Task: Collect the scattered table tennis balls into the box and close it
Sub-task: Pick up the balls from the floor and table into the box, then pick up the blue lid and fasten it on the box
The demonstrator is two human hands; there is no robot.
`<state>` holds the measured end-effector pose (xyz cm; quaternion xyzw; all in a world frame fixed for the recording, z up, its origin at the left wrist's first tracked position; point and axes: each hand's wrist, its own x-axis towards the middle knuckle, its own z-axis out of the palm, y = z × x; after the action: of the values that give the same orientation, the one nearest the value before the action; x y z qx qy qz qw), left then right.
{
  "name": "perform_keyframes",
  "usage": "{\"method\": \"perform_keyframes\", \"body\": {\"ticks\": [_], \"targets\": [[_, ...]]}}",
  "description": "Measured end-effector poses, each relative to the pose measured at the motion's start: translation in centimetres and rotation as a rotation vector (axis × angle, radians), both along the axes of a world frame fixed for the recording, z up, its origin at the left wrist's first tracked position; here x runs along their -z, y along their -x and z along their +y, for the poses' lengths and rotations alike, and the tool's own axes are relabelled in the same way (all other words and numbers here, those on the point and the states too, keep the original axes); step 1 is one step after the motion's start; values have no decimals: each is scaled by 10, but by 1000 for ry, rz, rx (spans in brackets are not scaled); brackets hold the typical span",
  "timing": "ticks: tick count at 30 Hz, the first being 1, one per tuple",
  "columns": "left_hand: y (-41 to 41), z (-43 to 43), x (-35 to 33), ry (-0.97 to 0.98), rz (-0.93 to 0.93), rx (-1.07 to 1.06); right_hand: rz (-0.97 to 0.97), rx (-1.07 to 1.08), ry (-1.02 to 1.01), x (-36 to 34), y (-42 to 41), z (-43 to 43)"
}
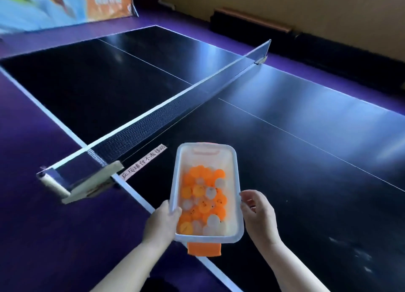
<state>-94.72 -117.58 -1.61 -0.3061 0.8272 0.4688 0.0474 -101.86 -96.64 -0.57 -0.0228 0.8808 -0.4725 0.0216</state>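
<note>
A translucent plastic box (232,160) with orange clips at its near and far ends sits at the table's near edge, its near end overhanging. Inside lie several orange and white table tennis balls (203,206). I cannot tell whether a clear lid covers it. My left hand (161,223) grips the box's left rim, thumb lying over the top. My right hand (259,215) has curled fingers with the fingertips against the right rim. No loose balls show on the table.
The dark table tennis table (295,138) stretches ahead, with the net (153,114) crossing it and the net clamp (83,182) at the left edge. A paper label (143,162) is stuck beside the net. Purple floor surrounds the table; a banner stands far left.
</note>
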Motion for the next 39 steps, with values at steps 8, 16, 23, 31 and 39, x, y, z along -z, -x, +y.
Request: {"method": "perform_keyframes", "body": {"ticks": [8, 16, 23, 31, 39], "targets": [[-113, 11, -16, 22, -36, -206, -69, -235, 11, -15, -68, -12], [-246, 28, -27, 111, 25, -331, -82, -340, -1, -28, -184, -10], [-384, 72, 10, 84, -52, -348, -172, -380, -98, 9, -315, 30], [-468, 138, 58, 68, -309, -280, -403, -399, -234, 64, -407, 108], [-458, 208, 123, 6, -397, -237, -612, -322, -277, 143, -395, 183]]}}
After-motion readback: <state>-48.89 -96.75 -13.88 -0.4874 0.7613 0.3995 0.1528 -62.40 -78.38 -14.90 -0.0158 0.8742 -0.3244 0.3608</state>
